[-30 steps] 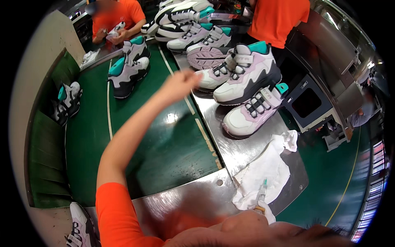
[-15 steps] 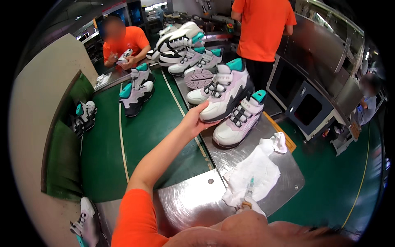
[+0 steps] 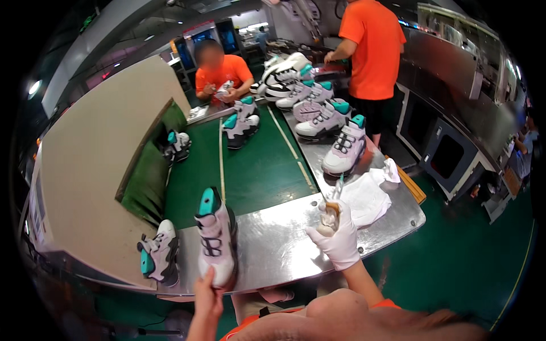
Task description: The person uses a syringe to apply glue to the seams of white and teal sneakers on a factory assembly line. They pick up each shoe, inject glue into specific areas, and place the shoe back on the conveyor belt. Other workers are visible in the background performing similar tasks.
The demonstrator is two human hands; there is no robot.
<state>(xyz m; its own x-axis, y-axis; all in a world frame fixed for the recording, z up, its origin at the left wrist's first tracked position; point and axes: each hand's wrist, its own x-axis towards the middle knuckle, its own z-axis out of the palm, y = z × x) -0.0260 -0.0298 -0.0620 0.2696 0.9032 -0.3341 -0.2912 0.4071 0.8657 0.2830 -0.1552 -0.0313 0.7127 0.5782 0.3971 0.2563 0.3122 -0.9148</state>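
Observation:
My left hand (image 3: 208,298), bare, grips the toe of a white and lilac sneaker (image 3: 216,244) above the front of the metal table. That sneaker has a black sole, and its teal-lined collar points away from me. My right hand (image 3: 339,241), in a white glove, is closed round a clear narrow tube (image 3: 339,187) with a teal needle-like tip pointing up and away. A brownish piece and a whitish wad show in the same grasp; I cannot make out what they are. A white cloth (image 3: 367,199) lies just beyond the glove.
Another sneaker (image 3: 161,253) stands at the table's left end. Right of the green conveyor belt (image 3: 261,170), a sneaker (image 3: 345,149) stands before a row of several more. Two sneakers (image 3: 242,128) sit on the belt. Across it, a person (image 3: 224,71) handles a shoe; another person (image 3: 372,51) stands near machinery.
My left hand has brought the sneaker from the row on the right to the lower left. My right hand, with the tube, has come up into view. The view has turned left.

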